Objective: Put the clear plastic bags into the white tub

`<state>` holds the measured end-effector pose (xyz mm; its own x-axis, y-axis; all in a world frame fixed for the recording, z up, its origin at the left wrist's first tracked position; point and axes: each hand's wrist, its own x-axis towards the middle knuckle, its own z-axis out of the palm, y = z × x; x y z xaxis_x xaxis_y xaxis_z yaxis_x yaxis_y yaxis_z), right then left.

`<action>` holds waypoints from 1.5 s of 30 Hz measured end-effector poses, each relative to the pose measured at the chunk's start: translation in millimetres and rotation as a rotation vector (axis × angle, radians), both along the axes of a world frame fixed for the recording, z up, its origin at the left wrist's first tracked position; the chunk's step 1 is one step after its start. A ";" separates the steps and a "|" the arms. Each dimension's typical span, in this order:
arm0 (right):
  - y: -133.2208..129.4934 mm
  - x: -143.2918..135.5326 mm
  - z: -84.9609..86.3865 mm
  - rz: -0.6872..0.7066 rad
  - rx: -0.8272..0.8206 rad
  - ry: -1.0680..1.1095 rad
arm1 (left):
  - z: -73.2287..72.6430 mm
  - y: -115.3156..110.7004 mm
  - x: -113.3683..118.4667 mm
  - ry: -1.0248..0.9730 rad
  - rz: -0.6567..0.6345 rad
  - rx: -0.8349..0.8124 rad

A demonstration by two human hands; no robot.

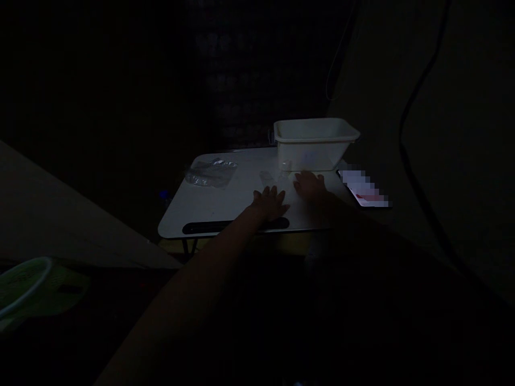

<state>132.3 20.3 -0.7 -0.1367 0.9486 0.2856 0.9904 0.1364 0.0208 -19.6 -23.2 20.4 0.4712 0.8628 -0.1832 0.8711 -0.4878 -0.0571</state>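
Head-worn view, forward and down at the table (217, 203).

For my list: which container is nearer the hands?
The white tub, just beyond the right hand; the green basket is off the table, lower left.

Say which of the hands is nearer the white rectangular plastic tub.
Right: the right hand is just in front of the tub; the left hand is farther left and closer to the camera.

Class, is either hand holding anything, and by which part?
The left hand is spread, apparently holding nothing. It's too dark to tell whether the right hand holds the clear plastic nearby.
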 end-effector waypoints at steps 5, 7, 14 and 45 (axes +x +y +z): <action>-7.1 2.0 1.3 0.119 0.040 -0.018 | -1.6 -0.7 1.3 0.008 0.017 0.017; -13.2 1.7 0.0 0.208 0.009 -0.048 | -1.5 -1.4 1.8 0.003 0.024 0.017; -24.9 6.5 -14.9 0.280 -0.062 -0.114 | -1.0 -0.6 -5.2 -0.026 0.037 0.081; -22.5 5.0 -6.6 0.213 -0.172 -0.070 | 14.5 12.2 -23.3 -0.032 0.018 0.319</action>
